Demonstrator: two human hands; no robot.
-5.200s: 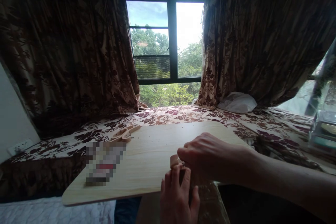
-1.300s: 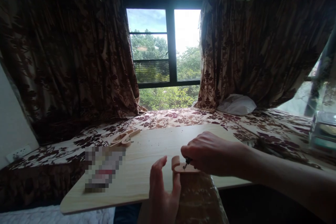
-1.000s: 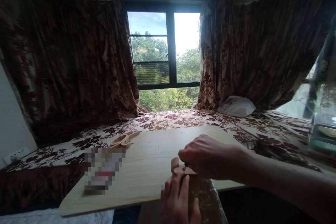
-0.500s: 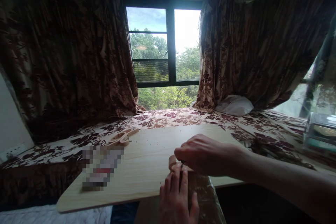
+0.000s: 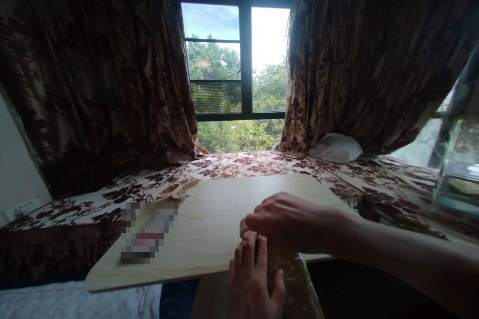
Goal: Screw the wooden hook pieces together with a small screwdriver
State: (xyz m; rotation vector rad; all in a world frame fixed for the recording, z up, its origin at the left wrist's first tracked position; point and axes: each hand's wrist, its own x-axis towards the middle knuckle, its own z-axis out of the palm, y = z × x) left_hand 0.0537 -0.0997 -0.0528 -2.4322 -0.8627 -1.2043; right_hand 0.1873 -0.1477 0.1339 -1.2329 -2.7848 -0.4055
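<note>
My left hand (image 5: 253, 274) lies with its fingers stretched forward, the fingertips pressing on a tan curved strip (image 5: 243, 228). Beneath that hand is a brown, shiny, block-like thing (image 5: 299, 279) at the table's near edge. My right hand (image 5: 277, 217) is closed in a fist just ahead of the left fingertips, over the strip; whatever it grips is hidden now. Most of the strip is covered by both hands, so its material is unclear. More looped tan strips (image 5: 174, 192) lie at the table's far left.
A pale wooden table (image 5: 202, 239) carries small crumbs and a blurred-out flat item (image 5: 147, 234) on its left. Beyond it is a ledge with flowered cloth (image 5: 239, 162), holding a white bag (image 5: 335, 148). A clear box (image 5: 458, 184) stands at right.
My right hand has turned and lowered slightly, covering the small dark tip that showed beneath it earlier. My left hand stays about where it was. The whole view shifts a little.
</note>
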